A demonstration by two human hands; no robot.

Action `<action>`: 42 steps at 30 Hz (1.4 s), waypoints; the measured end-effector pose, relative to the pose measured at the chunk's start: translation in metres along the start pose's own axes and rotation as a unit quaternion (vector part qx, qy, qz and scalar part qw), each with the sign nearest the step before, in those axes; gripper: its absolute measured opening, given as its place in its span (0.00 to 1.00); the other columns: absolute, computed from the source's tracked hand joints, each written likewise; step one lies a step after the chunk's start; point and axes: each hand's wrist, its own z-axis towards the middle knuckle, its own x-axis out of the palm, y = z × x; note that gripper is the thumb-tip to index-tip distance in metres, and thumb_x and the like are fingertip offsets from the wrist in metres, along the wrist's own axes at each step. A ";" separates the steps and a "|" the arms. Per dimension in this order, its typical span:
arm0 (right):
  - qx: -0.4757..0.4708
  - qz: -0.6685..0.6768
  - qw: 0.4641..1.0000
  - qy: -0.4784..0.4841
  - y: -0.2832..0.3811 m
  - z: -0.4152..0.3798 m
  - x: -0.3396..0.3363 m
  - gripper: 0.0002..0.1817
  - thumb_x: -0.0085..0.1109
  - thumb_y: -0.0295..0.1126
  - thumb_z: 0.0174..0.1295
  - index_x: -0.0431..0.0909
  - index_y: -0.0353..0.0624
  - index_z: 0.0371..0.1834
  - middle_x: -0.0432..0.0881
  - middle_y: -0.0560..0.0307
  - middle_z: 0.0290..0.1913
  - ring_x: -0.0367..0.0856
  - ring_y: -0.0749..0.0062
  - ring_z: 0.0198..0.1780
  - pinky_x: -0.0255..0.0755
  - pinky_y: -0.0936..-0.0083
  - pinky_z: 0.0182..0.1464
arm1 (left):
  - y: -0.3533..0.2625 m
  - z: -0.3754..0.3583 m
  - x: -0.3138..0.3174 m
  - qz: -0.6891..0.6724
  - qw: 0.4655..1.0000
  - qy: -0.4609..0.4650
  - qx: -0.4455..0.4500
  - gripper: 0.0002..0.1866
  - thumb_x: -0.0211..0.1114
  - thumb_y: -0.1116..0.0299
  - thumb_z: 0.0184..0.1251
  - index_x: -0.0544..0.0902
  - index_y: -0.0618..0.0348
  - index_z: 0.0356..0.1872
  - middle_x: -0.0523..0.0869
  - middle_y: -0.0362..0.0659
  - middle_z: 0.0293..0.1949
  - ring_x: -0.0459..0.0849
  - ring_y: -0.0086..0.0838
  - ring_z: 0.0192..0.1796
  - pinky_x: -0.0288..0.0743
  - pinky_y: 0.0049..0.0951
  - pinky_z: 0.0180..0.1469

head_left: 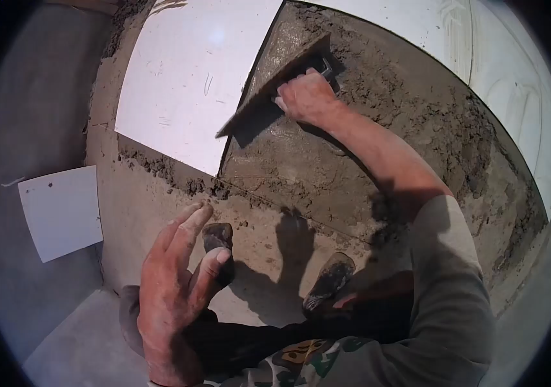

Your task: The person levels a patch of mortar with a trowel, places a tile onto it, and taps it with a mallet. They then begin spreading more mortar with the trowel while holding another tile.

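My right hand [306, 97] is wrapped round the handle of a plastering trowel [275, 84], its long blade tilted over the wet mortar [398, 97]. One end of the blade reches the edge of a white tile [191, 77] laid to the left. My left hand [179, 264] is raised in front of my body, fingers extended and thumb apart, with nothing in it. Its shadow falls on the floor beside my shoes.
More white tiles [514, 77] border the mortar on the right. A small white tile piece [62, 209] leans by the left wall [24, 129]. My shoes [330, 280] stand on the bare floor [140, 213] just below the mortar's edge, where loose crumbs of mortar lie.
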 end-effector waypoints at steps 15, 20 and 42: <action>-0.013 0.009 0.987 0.161 -0.020 -0.222 -0.016 0.11 0.59 0.39 0.49 0.79 0.48 0.14 0.81 0.53 0.19 0.82 0.58 0.25 0.70 0.62 0.36 | -0.022 0.035 0.033 0.018 0.990 0.062 0.122 0.25 0.67 0.65 0.62 0.75 0.61 0.59 0.79 0.56 0.57 0.79 0.51 0.57 0.74 0.40 0.58; 0.012 0.052 0.997 0.060 -0.039 -0.282 -0.018 0.09 0.60 0.39 0.43 0.79 0.48 0.14 0.81 0.53 0.19 0.81 0.56 0.25 0.70 0.59 0.33 | -0.013 0.024 0.033 0.031 0.989 0.059 0.134 0.25 0.67 0.64 0.62 0.75 0.61 0.59 0.79 0.56 0.57 0.78 0.51 0.58 0.73 0.41 0.59; 0.367 -0.133 0.921 0.005 0.010 -0.383 -0.011 0.21 0.55 0.49 0.61 0.81 0.42 0.26 0.83 0.46 0.29 0.82 0.53 0.32 0.71 0.58 0.43 | 0.019 -0.018 0.007 0.038 0.963 0.142 0.225 0.28 0.68 0.61 0.62 0.74 0.63 0.61 0.78 0.56 0.58 0.77 0.52 0.57 0.71 0.42 0.59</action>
